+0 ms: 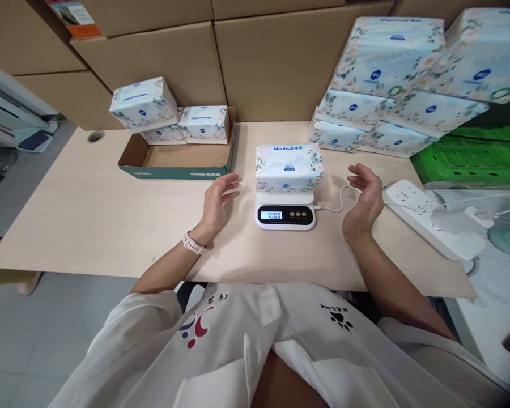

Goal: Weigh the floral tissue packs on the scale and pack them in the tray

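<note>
A white pack of tissues (289,168) with a floral print lies on a white digital kitchen scale (285,225), whose lit display reads about 100.0. My left hand (216,204) hovers to the left of the scale, fingers apart and holding nothing, with a pale watch band on the wrist. On the other side, my right hand (365,198) is raised over the table with its fingers loosely spread and nothing in them. Both hands are clear of the pack. A white cable (334,209) runs from the scale's right side past my right hand.
At the back left, a shallow green cardboard box (174,171) holds several tissue packs. More packs (386,59) are stacked at the back right, near a green plastic crate (476,158). A white power strip (433,218) lies by the right edge. Brown cartons (280,68) line the back.
</note>
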The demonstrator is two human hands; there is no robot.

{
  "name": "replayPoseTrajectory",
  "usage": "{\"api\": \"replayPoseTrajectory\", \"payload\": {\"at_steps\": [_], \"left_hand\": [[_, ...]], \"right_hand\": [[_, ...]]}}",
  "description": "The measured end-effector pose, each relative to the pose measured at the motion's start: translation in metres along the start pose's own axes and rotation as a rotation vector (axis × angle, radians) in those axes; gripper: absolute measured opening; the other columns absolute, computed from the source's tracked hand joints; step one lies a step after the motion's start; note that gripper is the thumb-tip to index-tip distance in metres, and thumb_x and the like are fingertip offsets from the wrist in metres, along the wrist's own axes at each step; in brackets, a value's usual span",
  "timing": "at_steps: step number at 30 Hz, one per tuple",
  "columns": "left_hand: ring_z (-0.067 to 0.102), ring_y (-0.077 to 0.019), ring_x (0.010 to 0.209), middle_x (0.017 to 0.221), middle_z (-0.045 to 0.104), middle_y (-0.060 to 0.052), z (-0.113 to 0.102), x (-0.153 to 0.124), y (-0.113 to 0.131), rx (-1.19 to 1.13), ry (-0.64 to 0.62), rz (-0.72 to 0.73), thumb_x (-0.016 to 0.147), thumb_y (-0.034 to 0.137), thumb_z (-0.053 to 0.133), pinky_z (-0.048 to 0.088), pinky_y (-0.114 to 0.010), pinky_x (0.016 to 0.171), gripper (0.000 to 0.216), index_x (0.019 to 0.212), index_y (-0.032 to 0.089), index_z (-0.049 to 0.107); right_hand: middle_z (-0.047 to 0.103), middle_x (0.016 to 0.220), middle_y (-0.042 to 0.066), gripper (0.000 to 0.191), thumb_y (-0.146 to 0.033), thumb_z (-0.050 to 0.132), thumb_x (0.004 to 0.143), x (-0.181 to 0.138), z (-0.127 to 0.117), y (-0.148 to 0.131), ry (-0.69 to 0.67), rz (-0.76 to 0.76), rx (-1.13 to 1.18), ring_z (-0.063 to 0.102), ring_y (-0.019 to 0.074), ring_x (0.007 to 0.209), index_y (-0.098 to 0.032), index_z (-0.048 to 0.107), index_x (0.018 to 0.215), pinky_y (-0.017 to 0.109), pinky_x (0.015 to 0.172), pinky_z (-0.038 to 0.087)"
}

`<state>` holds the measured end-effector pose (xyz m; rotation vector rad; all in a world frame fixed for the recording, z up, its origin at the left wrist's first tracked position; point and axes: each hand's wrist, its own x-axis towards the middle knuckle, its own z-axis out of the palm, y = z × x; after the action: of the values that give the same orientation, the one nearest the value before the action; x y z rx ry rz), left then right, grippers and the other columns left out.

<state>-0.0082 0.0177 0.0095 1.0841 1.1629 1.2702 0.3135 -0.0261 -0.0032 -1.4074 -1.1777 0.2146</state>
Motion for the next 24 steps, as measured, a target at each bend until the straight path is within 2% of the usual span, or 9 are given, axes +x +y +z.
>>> {"api": "replayPoseTrajectory", "payload": {"at_steps": [15,24], "left_hand": [[0.075,-0.0271,0.115,0.135,0.078,-0.015,-0.001,0.001,-0.002,-0.021,0.001,-0.009,0.095,0.061,0.063,0.061,-0.043,0.100,0.046,0.113,0.022,0.078],[0.075,-0.0269,0.115,0.135,0.079,-0.014,-0.001,0.000,-0.002,-0.012,-0.007,-0.008,0.094,0.063,0.062,0.061,-0.042,0.100,0.048,0.114,0.022,0.078]], "right_hand": [[0.078,0.131,0.012,0.065,-0.066,0.030,0.104,0.001,0.000,0.009,0.000,-0.064,0.052,0.075,0.0273,0.112,-0.027,0.073,0.135,0.057,0.107,0.059],[0.079,0.132,0.015,0.067,-0.065,0.029,0.106,-0.001,-0.001,-0.001,-0.019,0.003,0.034,0.076,0.0278,0.117,-0.024,0.073,0.136,0.052,0.111,0.058]]}}
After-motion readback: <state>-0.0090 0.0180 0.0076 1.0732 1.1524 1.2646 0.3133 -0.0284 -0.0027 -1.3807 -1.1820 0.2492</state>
